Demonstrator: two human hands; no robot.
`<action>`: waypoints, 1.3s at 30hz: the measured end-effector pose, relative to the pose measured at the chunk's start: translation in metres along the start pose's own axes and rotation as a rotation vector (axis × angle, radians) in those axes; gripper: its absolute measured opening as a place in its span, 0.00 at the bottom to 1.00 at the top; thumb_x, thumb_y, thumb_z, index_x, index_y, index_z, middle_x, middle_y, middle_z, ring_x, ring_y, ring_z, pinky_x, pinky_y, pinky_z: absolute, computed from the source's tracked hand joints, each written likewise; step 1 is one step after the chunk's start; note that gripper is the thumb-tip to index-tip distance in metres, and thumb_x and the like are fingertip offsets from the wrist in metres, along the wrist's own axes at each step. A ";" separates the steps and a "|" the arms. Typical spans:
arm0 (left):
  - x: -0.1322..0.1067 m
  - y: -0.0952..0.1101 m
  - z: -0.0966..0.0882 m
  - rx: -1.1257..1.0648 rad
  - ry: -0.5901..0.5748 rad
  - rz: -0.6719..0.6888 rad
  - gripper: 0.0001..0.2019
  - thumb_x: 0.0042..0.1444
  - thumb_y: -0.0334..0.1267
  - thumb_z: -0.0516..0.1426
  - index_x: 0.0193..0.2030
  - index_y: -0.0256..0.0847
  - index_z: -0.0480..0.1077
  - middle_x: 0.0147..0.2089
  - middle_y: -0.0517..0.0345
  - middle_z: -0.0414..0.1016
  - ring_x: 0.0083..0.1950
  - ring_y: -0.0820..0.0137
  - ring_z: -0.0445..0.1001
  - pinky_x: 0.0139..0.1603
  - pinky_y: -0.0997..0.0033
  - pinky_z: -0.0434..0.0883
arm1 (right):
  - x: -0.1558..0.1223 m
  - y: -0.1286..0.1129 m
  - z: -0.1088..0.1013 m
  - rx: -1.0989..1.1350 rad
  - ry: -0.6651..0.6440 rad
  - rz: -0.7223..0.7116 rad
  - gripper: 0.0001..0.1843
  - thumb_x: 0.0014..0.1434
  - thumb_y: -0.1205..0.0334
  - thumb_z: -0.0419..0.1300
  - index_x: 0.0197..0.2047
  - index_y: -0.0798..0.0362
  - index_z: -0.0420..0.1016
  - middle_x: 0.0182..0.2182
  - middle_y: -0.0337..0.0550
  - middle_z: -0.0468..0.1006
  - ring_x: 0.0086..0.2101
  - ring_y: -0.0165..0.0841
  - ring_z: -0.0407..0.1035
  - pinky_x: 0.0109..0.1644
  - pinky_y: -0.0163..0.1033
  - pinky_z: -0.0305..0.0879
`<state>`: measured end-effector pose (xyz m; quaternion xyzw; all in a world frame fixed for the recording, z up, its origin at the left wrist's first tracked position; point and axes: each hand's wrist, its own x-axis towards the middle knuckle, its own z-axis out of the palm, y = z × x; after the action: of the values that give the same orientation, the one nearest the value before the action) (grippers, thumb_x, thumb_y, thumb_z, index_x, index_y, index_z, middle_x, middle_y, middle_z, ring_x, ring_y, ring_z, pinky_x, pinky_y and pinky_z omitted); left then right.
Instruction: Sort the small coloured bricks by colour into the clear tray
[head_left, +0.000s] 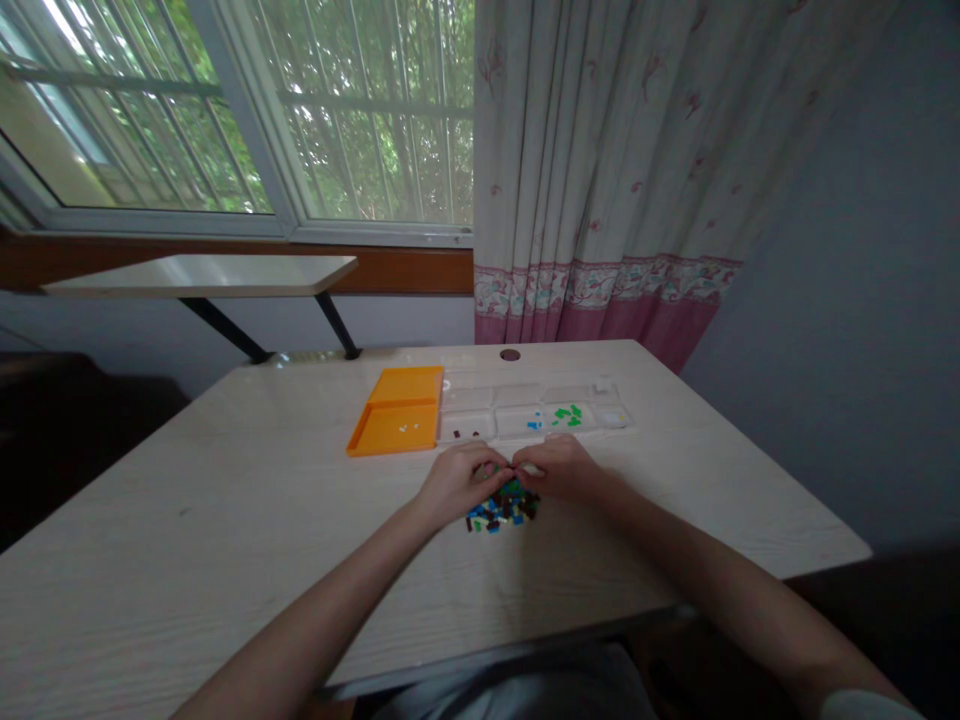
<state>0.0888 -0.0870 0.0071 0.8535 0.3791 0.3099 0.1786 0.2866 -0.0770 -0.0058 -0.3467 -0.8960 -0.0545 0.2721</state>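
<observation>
Just below frame centre, your left hand point(457, 482) and right hand point(559, 468) curl fingertip to fingertip over a pile point(501, 508) of tiny coloured pieces on the tabletop point(262, 500); whether either is pinching one cannot be told. The pieces look light, hard and easily scattered, so pinch one by its sides. Above, a clear box point(517, 395) keeps dark, blue and green pieces in separate cells. The orange tray point(409, 385) to its left holds a few white bits.

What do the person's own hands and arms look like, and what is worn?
The left hand and right hand are bare: no gloves, no visible watch or rings. Both forearms are uncovered. A pale sleeve edge shows on the right upper arm.
</observation>
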 end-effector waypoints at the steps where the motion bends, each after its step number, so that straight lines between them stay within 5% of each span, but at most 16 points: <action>1: 0.000 -0.001 -0.001 -0.001 0.009 0.003 0.07 0.52 0.38 0.55 0.33 0.40 0.74 0.27 0.59 0.71 0.30 0.73 0.68 0.30 0.77 0.64 | 0.000 0.000 -0.001 -0.002 0.002 0.012 0.11 0.54 0.56 0.53 0.30 0.50 0.75 0.18 0.39 0.73 0.21 0.26 0.64 0.29 0.31 0.53; 5: -0.001 -0.007 -0.010 0.000 0.117 0.013 0.08 0.53 0.35 0.54 0.37 0.40 0.73 0.29 0.58 0.72 0.31 0.74 0.68 0.31 0.77 0.64 | 0.001 -0.003 -0.010 0.065 -0.061 0.041 0.13 0.56 0.54 0.52 0.34 0.51 0.75 0.17 0.37 0.71 0.20 0.26 0.63 0.28 0.30 0.54; 10: -0.003 -0.018 -0.026 0.069 0.366 -0.012 0.10 0.56 0.39 0.52 0.39 0.38 0.72 0.33 0.55 0.74 0.26 0.75 0.66 0.28 0.77 0.63 | 0.002 -0.012 -0.025 0.213 -0.390 -0.098 0.15 0.55 0.58 0.53 0.45 0.47 0.72 0.22 0.35 0.75 0.20 0.25 0.65 0.27 0.28 0.54; 13: -0.004 -0.021 -0.030 0.109 0.458 -0.011 0.11 0.57 0.39 0.51 0.41 0.38 0.71 0.33 0.55 0.74 0.26 0.76 0.65 0.29 0.76 0.64 | 0.001 -0.016 -0.025 0.212 -0.461 -0.121 0.19 0.54 0.59 0.54 0.49 0.44 0.69 0.26 0.35 0.78 0.23 0.27 0.68 0.30 0.29 0.57; 30: -0.006 -0.019 -0.033 0.169 0.498 0.083 0.08 0.56 0.37 0.53 0.40 0.39 0.70 0.35 0.56 0.74 0.27 0.77 0.67 0.31 0.78 0.65 | 0.002 -0.014 -0.017 0.284 -0.480 -0.058 0.12 0.55 0.62 0.54 0.42 0.45 0.73 0.31 0.33 0.78 0.27 0.26 0.70 0.34 0.28 0.59; 39: 0.004 -0.038 -0.023 0.298 0.457 -0.127 0.13 0.57 0.44 0.51 0.43 0.40 0.71 0.31 0.57 0.72 0.28 0.74 0.68 0.31 0.76 0.63 | 0.002 -0.008 -0.013 0.307 -0.386 0.051 0.12 0.56 0.55 0.55 0.41 0.49 0.74 0.25 0.35 0.76 0.22 0.25 0.66 0.28 0.28 0.56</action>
<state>0.0549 -0.0576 0.0050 0.7529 0.5035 0.4232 -0.0200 0.2861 -0.0854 0.0069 -0.3276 -0.9202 0.1563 0.1467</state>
